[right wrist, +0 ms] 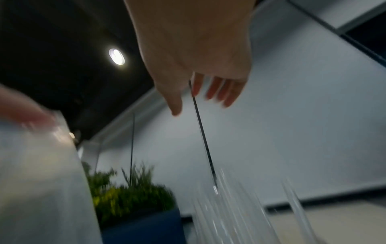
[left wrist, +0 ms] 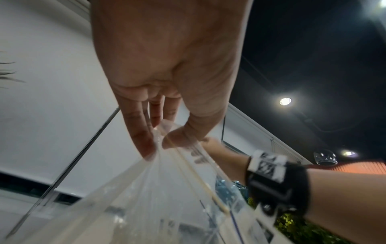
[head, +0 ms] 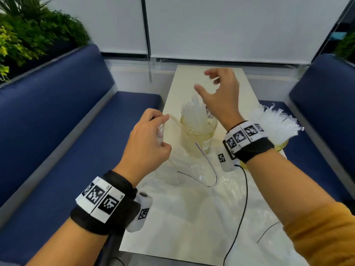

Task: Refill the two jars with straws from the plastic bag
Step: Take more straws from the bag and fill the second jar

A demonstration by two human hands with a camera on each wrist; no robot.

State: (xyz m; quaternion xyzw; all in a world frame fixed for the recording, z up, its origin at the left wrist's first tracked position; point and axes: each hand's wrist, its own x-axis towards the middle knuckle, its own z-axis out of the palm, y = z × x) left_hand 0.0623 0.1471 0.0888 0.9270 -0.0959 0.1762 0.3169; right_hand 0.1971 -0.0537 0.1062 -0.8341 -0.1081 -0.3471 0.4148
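— While the left hand [head: 148,140] pinches the top edge of the plastic bag [head: 194,166] between thumb and fingers, what is the right hand [head: 221,95] doing?
— It hangs just above the straws [head: 193,114], fingers spread and loosely bent, gripping nothing.
— Where are those straws?
— Standing in a jar [head: 199,135] on the bench [head: 178,217], behind the bag's open mouth. The bag droops from the left hand down to the bench.
— And the other jar?
— The second jar [head: 281,145] stands at the right edge, mostly hidden by the right wrist, with a full bunch of straws [head: 274,124].
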